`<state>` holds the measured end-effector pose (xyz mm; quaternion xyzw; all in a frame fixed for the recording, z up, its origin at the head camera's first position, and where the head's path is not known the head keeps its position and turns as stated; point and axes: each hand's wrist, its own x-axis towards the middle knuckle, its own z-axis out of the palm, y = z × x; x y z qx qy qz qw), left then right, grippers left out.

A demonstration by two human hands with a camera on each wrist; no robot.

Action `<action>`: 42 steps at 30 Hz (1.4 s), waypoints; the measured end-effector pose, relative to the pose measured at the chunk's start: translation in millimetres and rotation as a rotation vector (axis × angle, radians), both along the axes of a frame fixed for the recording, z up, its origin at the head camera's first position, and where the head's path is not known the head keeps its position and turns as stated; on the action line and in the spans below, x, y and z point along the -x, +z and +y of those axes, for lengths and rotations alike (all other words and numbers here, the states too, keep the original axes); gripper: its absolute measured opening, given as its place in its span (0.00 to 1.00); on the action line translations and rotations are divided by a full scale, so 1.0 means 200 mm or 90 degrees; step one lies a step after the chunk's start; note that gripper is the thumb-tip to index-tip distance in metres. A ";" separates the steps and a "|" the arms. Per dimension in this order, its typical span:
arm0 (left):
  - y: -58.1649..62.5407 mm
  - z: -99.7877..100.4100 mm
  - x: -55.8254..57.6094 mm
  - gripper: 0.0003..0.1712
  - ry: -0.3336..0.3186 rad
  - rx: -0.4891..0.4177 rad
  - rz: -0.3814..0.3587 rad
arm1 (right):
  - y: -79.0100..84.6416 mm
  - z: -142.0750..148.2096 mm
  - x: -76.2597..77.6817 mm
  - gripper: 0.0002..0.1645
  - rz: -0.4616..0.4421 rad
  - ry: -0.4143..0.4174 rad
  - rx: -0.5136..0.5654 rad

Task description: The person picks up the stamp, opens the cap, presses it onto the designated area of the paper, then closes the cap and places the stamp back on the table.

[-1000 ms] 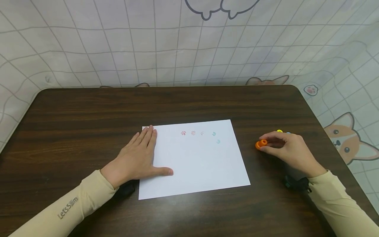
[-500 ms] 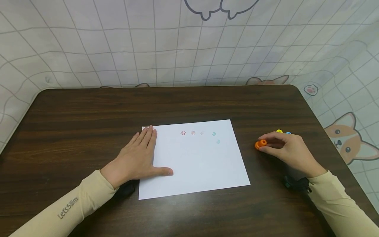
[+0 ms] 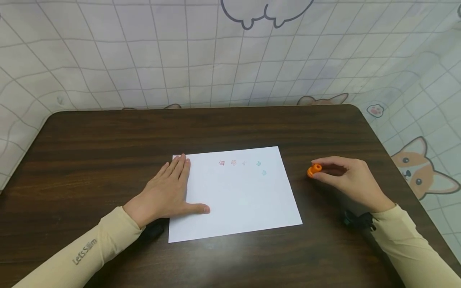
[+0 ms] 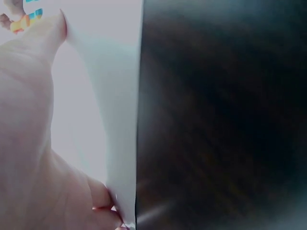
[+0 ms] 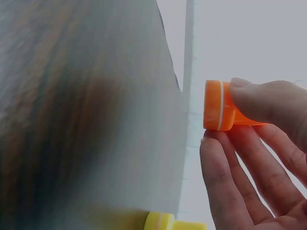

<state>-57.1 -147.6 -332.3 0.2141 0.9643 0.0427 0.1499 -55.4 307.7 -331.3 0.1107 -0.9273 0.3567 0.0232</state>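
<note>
Orange piece: the orange piece (image 3: pixel 311 171) was off the right edge of the paper (image 3: pixel 241 200), apart from it; whether it touched the surface (image 3: pixel 108 160) could not be told.
Right hand: the right hand (image 3: pixel 351 178) was clamped on the orange piece, thumb against the narrow stem, fingers underneath.
Left hand: the left hand (image 3: pixel 163 192) lay flat along the paper's left edge, thumb spread apart from the fingers, holding nothing.
Handling of the orange piece: it looked like stiff plastic, probably light and hardly fragile, perhaps a little slippery; the stem seemed the place to take hold, leaving the wide end free.
Handling of the paper: thin, light and likely to slide or crease; best pressed flat near an edge.
Marks: small red marks (image 3: pixel 222 163) and teal marks (image 3: pixel 258 163) sat near its far edge.
Neighbours: a yellow piece (image 5: pixel 160 222) showed near the right hand's fingers, and a blue piece (image 4: pixel 35 14), partly cut off, in the left wrist view.
In the way: from the head view, the right hand hid whatever lay behind it.
Backdrop: a grid-patterned cloth (image 3: pixel 201 56) rose beyond the surface.
</note>
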 end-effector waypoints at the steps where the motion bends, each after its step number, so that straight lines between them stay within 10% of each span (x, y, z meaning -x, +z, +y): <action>1: 0.00 0.00 0.00 0.79 -0.001 0.002 0.000 | 0.00 -0.01 0.00 0.22 0.001 -0.003 0.005; 42: 0.03 -0.12 0.07 0.78 -0.013 0.011 0.021 | 0.15 -0.29 0.12 0.20 0.034 -0.012 0.265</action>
